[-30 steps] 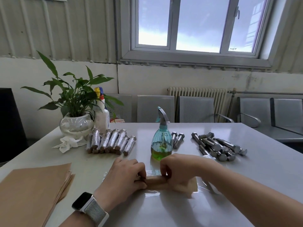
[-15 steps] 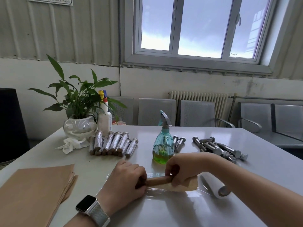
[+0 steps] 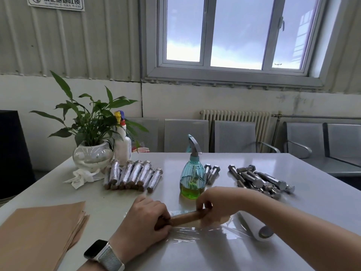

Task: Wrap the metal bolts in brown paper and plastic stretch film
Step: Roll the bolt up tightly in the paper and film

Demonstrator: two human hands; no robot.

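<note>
Paper-wrapped bolt (image 3: pixel 187 218): gripped at both ends, left hand (image 3: pixel 142 222) and right hand (image 3: pixel 214 205) fingers curled round it, atop stretch film (image 3: pixel 195 232) on counter (image 3: pixel 224 255). Loose bolts (image 3: pixel 257 179) well apart.

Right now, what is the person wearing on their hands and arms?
Both the left hand and the right hand are bare, with no gloves or rings that I can see. The left wrist wears a smartwatch with a dark square face on a light grey woven band. The right forearm is bare, with no sleeve in view.
</note>
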